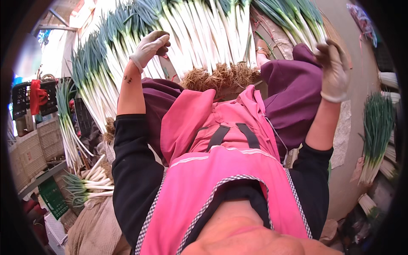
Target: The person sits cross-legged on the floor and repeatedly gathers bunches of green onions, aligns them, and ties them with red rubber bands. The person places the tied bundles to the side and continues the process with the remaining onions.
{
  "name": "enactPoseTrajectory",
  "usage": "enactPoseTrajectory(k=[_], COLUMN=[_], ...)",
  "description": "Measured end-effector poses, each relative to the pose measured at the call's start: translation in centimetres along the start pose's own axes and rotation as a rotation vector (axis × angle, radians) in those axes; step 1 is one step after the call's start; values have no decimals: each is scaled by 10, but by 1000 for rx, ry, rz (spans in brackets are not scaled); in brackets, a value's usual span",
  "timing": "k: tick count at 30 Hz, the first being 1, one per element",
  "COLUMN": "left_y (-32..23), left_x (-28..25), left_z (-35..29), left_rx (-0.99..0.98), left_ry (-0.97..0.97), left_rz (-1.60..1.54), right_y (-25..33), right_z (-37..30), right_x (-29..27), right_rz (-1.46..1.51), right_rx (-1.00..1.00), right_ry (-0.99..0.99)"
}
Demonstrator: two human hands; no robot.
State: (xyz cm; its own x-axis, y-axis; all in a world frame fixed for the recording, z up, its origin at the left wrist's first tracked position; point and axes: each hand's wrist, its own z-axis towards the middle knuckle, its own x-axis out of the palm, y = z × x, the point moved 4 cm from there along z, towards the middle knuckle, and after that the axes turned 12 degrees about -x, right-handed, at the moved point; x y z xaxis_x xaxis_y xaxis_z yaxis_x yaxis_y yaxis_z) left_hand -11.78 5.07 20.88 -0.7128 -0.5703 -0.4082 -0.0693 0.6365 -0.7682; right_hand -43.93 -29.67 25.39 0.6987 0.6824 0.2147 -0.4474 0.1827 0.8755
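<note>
My left hand (151,49), in a pale glove with darker fingertips, is raised at the near edge of a broad row of long green onions (191,38). Its fingers are curled closed, and anything inside them is hidden. Out to the right, my gloved right hand (333,72) is up beside my knee, close to the white ends of another bunch of green onions (297,21). Its fingers are bent inward, a little blurred, and hide whatever they may hold. Between my knees, the brown roots (221,78) of the middle onions point toward me.
My pink apron (229,170) covers my lap. More green onions lie in a bunch at far right (376,131), upright at left (68,123) and in a small pile (95,185). A black crate (25,100) with a red bag (38,97) stands at left, above beige baskets (36,148).
</note>
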Motion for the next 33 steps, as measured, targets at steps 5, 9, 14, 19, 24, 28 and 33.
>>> enactPoseTrajectory(k=[5, 9, 14, 19, 24, 28, 33], left_y=[39, 49, 60, 51, 30, 20, 11], left_x=[-19, -27, -31, -28, -2, 19, 44], left_z=[-4, -12, -12, -17, 0, 7, 28], left_rx=[112, 164, 32, -9, 103, 111, 127], left_ry=[-55, -167, -97, -96, -38, 25, 82], left_rz=[227, 291, 340, 457, 507, 507, 362], right_y=[-104, -230, -316, -322, -360, -339, -308], right_z=[12, -47, -121, -113, -115, -105, -119], right_x=[162, 206, 235, 239, 216, 229, 244], right_rz=[-136, -828, -1191, -1029, -786, -454, 47], right_rx=[330, 563, 679, 782, 785, 898, 1120], right_ry=[444, 678, 650, 665, 576, 677, 465])
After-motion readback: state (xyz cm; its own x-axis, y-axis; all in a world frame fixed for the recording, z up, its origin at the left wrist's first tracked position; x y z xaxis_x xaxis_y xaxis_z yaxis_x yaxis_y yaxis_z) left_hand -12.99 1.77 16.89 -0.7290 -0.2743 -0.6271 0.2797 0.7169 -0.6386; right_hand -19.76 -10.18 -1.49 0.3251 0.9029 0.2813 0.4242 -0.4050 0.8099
